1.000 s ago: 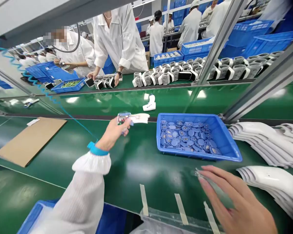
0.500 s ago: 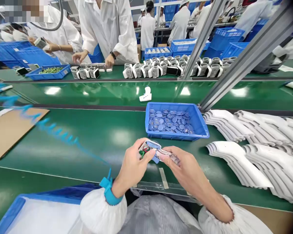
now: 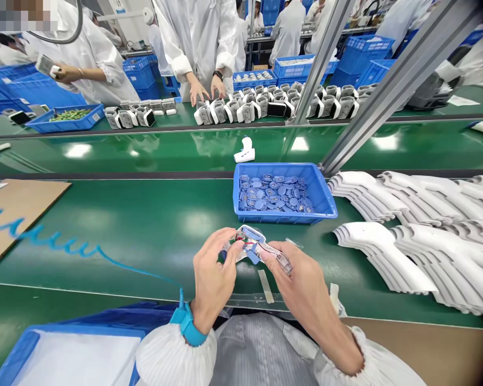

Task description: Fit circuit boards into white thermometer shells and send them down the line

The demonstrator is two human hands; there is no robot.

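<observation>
Between my two hands is an open white gun-shaped device housing [image 3: 254,244], with red and dark wires, blue parts and a bit of green circuit board showing inside. My left hand [image 3: 214,268] grips its wider head end, thumb bent over the near side. The handle end lies in my right hand [image 3: 301,273], its thumb pressed on top and its fingers mostly hidden beneath. A teal wrist strap [image 3: 188,324] with a coiled cord circles my left wrist. Just beyond the hands stands a blue bin [image 3: 285,215] of small blue oval pieces.
Stacked white curved shells [image 3: 380,252] cover the right side of the bench. A white gun-shaped device [image 3: 245,151] lies on the green belt ahead. Cardboard [image 3: 24,214] lies at left. A metal post [image 3: 358,123] slants up at right. Across the belt, co-workers handle grey-and-white devices [image 3: 241,107].
My left hand has loosened and shifted around the head end, showing more of the inside. The view has moved slightly. Across the belt, a co-worker's hands have moved right to the larger device group.
</observation>
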